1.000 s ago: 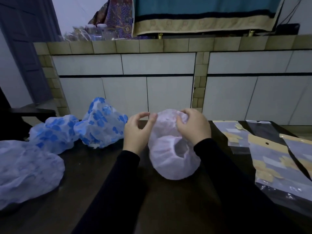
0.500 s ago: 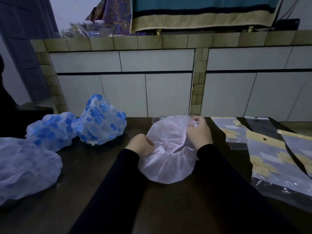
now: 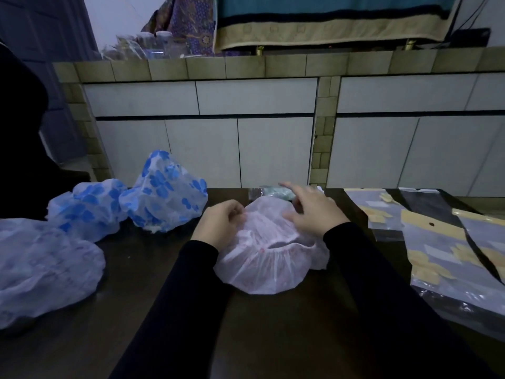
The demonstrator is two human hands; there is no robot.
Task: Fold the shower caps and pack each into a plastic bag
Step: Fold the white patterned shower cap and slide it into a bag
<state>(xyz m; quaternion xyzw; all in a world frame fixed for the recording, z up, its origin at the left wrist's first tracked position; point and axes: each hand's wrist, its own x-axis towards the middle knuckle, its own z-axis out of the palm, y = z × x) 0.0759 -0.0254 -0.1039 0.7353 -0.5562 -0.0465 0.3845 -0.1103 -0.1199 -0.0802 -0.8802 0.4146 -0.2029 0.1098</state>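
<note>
Thin crinkly cap (image 3: 262,263) on table (image 3: 273,337), light, floppy (slippery?); left hand (image 3: 218,225) pinching edge, right hand (image 3: 311,212) flat, fingers straight; best held by elastic rim.

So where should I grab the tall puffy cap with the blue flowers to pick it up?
Pinch the blue-flowered plastic shower cap at its pointed peak, coming straight down from above. It stands up like a little tent on the dark wooden table, so the top is free. A second blue-flowered cap crowds its left side, which probably makes a sideways grab awkward.
</note>
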